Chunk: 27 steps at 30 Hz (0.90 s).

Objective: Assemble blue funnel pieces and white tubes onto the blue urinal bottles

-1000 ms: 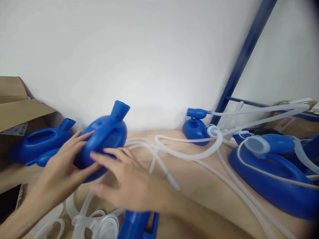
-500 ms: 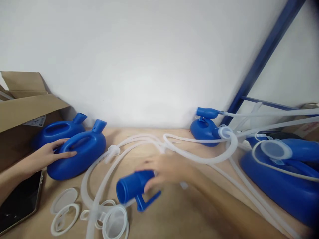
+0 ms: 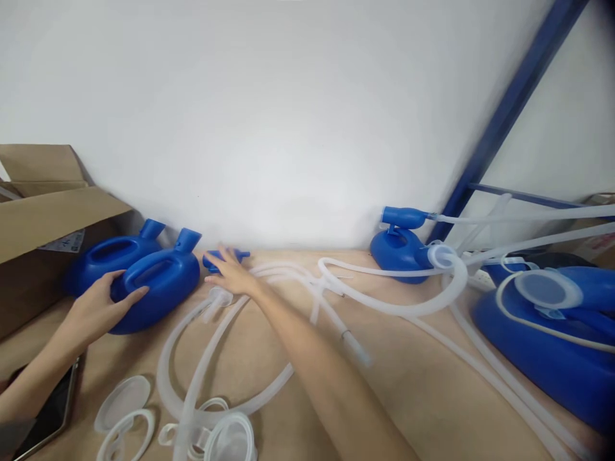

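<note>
My left hand (image 3: 103, 307) curves around the near end of a blue urinal bottle (image 3: 168, 291), thumb on its side and fingers behind. The bottle stands uncapped, its neck slanting up to the right. Another blue bottle (image 3: 103, 253) sits just behind it. By the wall, my right hand (image 3: 233, 272) lies over a blue tubular spout piece (image 3: 211, 261), thumb and fingers on either side; part of the piece is hidden. Below that hand, a clear cap (image 3: 221, 296) lies beside looped translucent tubing (image 3: 166, 358).
Clear lids and rings (image 3: 125, 400) and a clear cup (image 3: 233, 442) lie in front. A phone (image 3: 52, 410) and cardboard box (image 3: 57, 218) are at left. At right are a small blue bottle (image 3: 396, 253), a larger blue bottle (image 3: 542, 358) and a blue metal frame (image 3: 509, 102).
The left hand brought the blue bottle down beside the other one and then shifted it slightly back. My right hand picked up the blue spout piece and carried it left to the wall.
</note>
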Motion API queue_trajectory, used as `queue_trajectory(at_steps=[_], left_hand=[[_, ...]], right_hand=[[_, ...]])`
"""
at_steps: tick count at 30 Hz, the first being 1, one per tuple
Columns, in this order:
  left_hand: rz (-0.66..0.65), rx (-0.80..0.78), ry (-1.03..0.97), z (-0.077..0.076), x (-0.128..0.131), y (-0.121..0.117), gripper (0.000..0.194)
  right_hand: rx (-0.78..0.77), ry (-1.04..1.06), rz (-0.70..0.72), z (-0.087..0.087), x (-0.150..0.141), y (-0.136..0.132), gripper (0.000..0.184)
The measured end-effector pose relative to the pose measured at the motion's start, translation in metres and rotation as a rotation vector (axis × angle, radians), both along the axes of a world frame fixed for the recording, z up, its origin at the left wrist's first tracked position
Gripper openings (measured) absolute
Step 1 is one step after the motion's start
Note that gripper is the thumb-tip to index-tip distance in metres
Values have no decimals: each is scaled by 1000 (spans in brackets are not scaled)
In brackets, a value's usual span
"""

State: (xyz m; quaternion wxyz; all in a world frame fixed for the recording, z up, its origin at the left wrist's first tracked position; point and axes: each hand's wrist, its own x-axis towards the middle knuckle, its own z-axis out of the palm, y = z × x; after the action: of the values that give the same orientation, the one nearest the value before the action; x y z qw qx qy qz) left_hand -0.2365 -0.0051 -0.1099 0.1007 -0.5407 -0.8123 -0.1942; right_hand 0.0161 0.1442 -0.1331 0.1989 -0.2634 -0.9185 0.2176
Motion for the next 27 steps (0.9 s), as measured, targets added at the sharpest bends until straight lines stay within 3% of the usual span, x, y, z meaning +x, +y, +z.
queue_trajectory(at_steps=[3,6,9,12,16,20,24,27], left_hand=[[92,-69,-87,0,8,0,76],[82,-45,-93,-3,21,0,86],[138,36,10,-8,41,-3,87],[94,194,156,-8,67,-1,76],[-115,259,192,1,110,22,70],[-479,200,152,6,170,43,65],[-726,199,95,5,235,46,58],[-886,171,36,12,274,46,55]], right_hand=[[17,-28,99,9,38,-1,41],[32,-41,113,28,112,-13,41],[114,-241,-32,49,193,-41,37],[231,-360,-259,62,256,-63,30],[416,-473,-829,57,301,-50,37],[562,-543,-1210,39,333,-18,53],[395,-559,-1381,38,355,-7,52],[301,-499,-1351,54,349,-14,51]])
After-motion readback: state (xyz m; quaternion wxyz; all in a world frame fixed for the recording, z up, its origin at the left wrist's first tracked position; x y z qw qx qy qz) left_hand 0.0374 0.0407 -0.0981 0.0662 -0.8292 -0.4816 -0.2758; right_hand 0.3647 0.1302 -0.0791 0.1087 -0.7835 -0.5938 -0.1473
